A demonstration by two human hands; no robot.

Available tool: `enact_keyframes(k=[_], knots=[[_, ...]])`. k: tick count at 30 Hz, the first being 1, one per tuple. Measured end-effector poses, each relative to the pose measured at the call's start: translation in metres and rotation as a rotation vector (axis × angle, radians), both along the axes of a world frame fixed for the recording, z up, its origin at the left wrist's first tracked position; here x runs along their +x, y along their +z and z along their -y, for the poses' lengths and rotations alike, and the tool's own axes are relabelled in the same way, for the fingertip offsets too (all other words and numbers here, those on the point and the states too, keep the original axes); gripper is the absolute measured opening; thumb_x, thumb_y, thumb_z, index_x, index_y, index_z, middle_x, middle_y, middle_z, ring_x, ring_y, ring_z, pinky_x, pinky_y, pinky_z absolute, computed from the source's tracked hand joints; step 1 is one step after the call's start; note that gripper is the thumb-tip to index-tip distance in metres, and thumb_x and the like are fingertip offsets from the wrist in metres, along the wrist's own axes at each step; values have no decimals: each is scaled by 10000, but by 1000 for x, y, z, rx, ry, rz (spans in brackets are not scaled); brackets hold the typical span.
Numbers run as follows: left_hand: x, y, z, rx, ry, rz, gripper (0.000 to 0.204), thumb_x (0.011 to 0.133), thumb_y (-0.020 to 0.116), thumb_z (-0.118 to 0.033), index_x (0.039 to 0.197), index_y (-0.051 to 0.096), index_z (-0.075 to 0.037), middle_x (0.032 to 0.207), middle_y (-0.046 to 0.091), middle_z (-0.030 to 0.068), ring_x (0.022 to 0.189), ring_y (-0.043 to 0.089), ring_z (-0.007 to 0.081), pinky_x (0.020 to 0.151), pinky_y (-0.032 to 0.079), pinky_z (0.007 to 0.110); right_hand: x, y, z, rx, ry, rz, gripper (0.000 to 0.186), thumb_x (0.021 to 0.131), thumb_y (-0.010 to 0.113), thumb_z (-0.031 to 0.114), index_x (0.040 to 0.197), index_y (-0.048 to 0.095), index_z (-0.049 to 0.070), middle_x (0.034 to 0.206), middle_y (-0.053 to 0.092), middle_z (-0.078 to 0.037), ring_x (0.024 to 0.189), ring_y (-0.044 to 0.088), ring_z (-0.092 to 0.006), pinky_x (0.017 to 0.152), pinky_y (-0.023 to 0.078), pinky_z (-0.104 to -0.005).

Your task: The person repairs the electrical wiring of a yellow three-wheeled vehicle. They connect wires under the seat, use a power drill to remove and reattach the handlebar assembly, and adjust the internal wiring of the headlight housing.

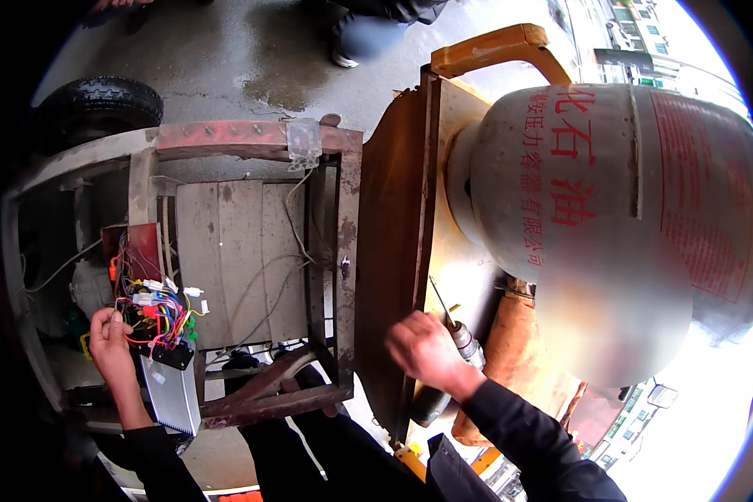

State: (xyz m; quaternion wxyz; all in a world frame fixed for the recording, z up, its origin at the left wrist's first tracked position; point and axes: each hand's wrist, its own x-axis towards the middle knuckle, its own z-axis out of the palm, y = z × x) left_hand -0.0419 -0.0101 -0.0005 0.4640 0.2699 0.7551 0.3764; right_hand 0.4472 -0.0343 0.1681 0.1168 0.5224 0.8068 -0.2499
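Observation:
My left hand (112, 343) pinches thin wires in a tangle of coloured wires and white connectors (166, 314). These lie on a finned aluminium controller (171, 397) inside a rusty metal frame (347, 217), beside a red plate (145, 251). My right hand (422, 347), fingers curled, hangs over the edge of an orange-brown metal body (383, 251), just left of a power drill (467, 343) with a long bit. Whether anything is in those fingers is hidden.
A large grey gas cylinder (611, 167) with red lettering lies at right, above an orange tube (510, 351). An orange handle (489, 52) rises behind. A tyre (96, 113) stands upper left. Other people's legs (364, 38) and a hand (109, 4) show at the top.

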Motion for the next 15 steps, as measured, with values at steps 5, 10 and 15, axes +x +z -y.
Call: enact_keyframes(k=[5, 10, 15], knots=[[11, 14, 0, 16, -26, -111, 111, 953, 603, -121, 1024, 606, -36, 744, 585, -4, 681, 534, 69, 618, 415, 219, 8, -45, 27, 122, 82, 71, 181, 762, 675, 228, 745, 542, 107, 723, 525, -58, 781, 536, -248, 724, 412, -389], [12, 4, 12, 36, 70, -76, 61, 932, 606, -75, 965, 600, -24, 695, 615, 17, 628, 546, 72, 611, 421, 220, 4, -53, 30, 232, 27, 47, 175, 691, 683, 202, 710, 533, 113, 705, 506, -56, 749, 528, -250, 699, 404, -387], [12, 8, 16, 2, 130, -74, 71, 938, 597, -82, 970, 602, -18, 698, 635, 25, 620, 514, 62, 610, 389, 225, -1, -55, 25, 253, 47, 35, 169, 677, 676, 180, 705, 525, 110, 702, 500, -53, 756, 526, -250, 711, 402, -380]])
